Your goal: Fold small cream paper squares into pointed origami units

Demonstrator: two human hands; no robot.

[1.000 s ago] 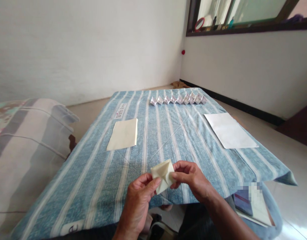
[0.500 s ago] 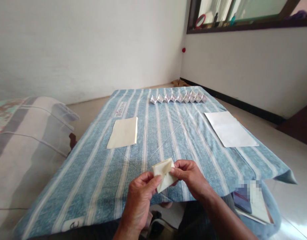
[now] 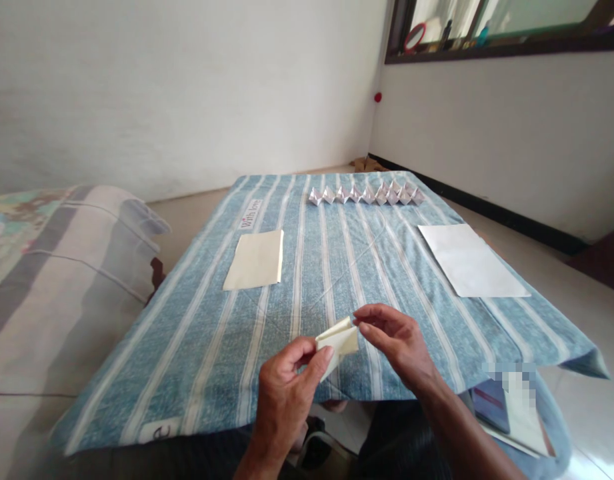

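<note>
A small piece of folded cream paper [image 3: 343,341] is pinched between the thumb and fingers of my left hand [image 3: 287,381], above the near edge of the table. Its layers stand slightly apart along the upper side. Close by its right corner is my right hand [image 3: 397,343], thumb and index finger parted with nothing visible between them. The thumb tip comes very near the paper, and I cannot tell whether it touches.
A blue striped cloth [image 3: 307,267] covers the table. On it lie a cream paper stack [image 3: 257,260] at left, a white sheet [image 3: 471,260] at right, and several folded silvery paper shapes [image 3: 357,194] at the back. A phone [image 3: 491,403] rests on a seat at lower right.
My right hand has let go of the folded paper and drawn slightly right. The paper has turned in my left hand, its layers now showing apart. The view has shifted slightly left.
</note>
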